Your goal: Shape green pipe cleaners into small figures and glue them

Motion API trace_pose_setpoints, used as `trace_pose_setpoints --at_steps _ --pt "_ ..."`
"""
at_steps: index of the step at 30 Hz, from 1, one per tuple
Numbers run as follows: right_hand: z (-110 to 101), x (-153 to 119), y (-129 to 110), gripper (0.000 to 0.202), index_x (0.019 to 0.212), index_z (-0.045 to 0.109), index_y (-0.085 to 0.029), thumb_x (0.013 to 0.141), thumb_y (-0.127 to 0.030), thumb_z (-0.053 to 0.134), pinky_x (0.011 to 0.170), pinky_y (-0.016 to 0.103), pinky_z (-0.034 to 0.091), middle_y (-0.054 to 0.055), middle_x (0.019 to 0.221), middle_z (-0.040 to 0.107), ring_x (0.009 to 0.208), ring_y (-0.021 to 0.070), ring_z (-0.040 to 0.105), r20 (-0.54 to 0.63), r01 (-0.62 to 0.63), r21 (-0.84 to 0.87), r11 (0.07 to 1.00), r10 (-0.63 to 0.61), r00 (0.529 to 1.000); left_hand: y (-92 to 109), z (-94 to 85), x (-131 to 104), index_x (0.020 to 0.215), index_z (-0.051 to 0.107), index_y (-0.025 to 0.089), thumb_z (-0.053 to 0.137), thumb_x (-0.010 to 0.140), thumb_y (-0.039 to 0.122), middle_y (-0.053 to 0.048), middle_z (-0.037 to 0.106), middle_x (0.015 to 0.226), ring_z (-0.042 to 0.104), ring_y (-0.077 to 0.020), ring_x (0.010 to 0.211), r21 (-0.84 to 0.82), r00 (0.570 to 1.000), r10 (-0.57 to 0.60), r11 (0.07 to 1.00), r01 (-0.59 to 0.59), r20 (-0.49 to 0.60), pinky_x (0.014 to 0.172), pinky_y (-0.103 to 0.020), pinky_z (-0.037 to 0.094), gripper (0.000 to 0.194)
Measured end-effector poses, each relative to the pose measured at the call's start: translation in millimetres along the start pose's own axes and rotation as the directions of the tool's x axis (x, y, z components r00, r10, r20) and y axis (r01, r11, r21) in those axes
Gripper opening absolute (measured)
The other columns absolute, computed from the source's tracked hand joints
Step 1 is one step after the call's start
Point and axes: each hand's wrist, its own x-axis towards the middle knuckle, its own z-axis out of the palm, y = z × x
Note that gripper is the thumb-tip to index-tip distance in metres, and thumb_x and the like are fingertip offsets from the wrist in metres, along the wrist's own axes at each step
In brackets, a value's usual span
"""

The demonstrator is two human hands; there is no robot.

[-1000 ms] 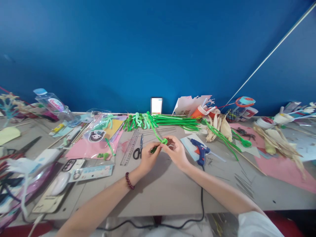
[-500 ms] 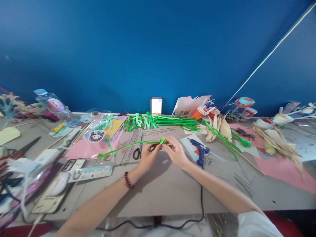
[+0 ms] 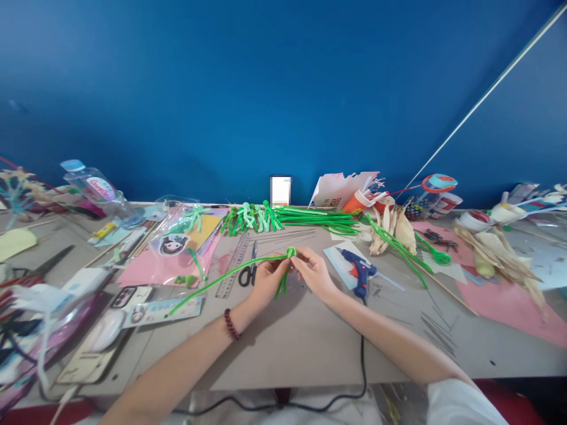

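Note:
Both hands meet at the middle of the table around a small coiled head of green pipe cleaner. My left hand pinches it from the left, and a long green stem runs out past the fingers to the lower left. My right hand has its fingertips closed on the coil's right side. Short green ends hang down between the hands. Black-handled scissors and a clear ruler lie left of my left hand. Right of my right hand is a blue glue gun.
Bundles of green pipe cleaners lie along the blue wall. A plastic bag on pink paper, a bottle and a white mouse are leftward. Dried husks and pink sheets lie rightward. A black cable crosses the front edge.
The long stem's free end has swung down toward the front. Green ends now show hanging below the coil between my hands, which have barely moved.

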Motion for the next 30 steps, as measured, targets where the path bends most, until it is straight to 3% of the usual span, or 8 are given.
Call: trace_pose_setpoints --at_steps 4,12,16,22,30 --pt "3 -1 3 0.029 0.095 0.065 -0.018 0.078 -0.04 0.058 0.039 0.019 0.043 0.001 0.077 0.052 0.053 0.0084 0.051 0.022 -0.067 0.083 0.994 0.066 0.998 -2 2.7 -1 0.073 0.066 0.014 0.074 0.064 0.036 -0.002 0.065 0.065 0.055 -0.0107 0.056 -0.129 0.998 -0.063 0.99 0.061 -0.014 0.056 -0.024 0.044 0.025" --pt "5 -3 10 0.032 0.098 0.064 -0.02 0.077 -0.044 0.06 0.043 0.022 0.043 0.0 0.075 0.058 0.049 0.008 0.048 0.01 -0.12 0.21 0.97 0.121 0.993 7 7.9 -5 0.078 0.066 0.015 0.073 0.066 0.038 -0.004 0.066 0.07 0.06 -0.0147 0.065 -0.14 1.0 -0.03 0.99 0.031 0.009 0.06 -0.026 0.047 0.027" --pt "6 -3 11 0.03 0.09 0.066 -0.019 0.075 -0.044 0.062 0.044 0.023 0.042 -0.001 0.071 0.057 0.047 0.0077 0.047 0.014 -0.15 0.245 0.958 0.151 0.988 6 5.8 -6 0.079 0.063 0.016 0.067 0.072 0.037 -0.003 0.063 0.067 0.058 -0.0137 0.058 -0.068 0.998 -0.005 0.998 0.01 0.067 0.052 -0.025 0.045 0.022" --pt "6 -5 10 0.027 0.085 0.064 -0.019 0.075 -0.044 0.061 0.046 0.022 0.043 -0.001 0.075 0.055 0.05 0.0081 0.049 0.023 -0.132 0.244 0.961 0.13 0.991 2 1.0 -6 0.076 0.063 0.018 0.066 0.074 0.028 -0.004 0.062 0.079 0.058 -0.0145 0.074 0.12 0.991 0.134 0.984 -0.135 0.016 0.067 -0.026 0.048 0.011" --pt "8 -9 11 0.028 0.086 0.062 -0.02 0.077 -0.046 0.059 0.044 0.021 0.042 -0.001 0.077 0.053 0.051 0.0077 0.048 0.021 -0.11 0.242 0.964 0.109 0.994 4 2.5 -8 0.071 0.064 0.019 0.066 0.073 0.024 -0.004 0.061 0.078 0.057 -0.0152 0.072 0.177 0.982 0.187 0.967 -0.184 0.005 0.065 -0.027 0.048 0.005"
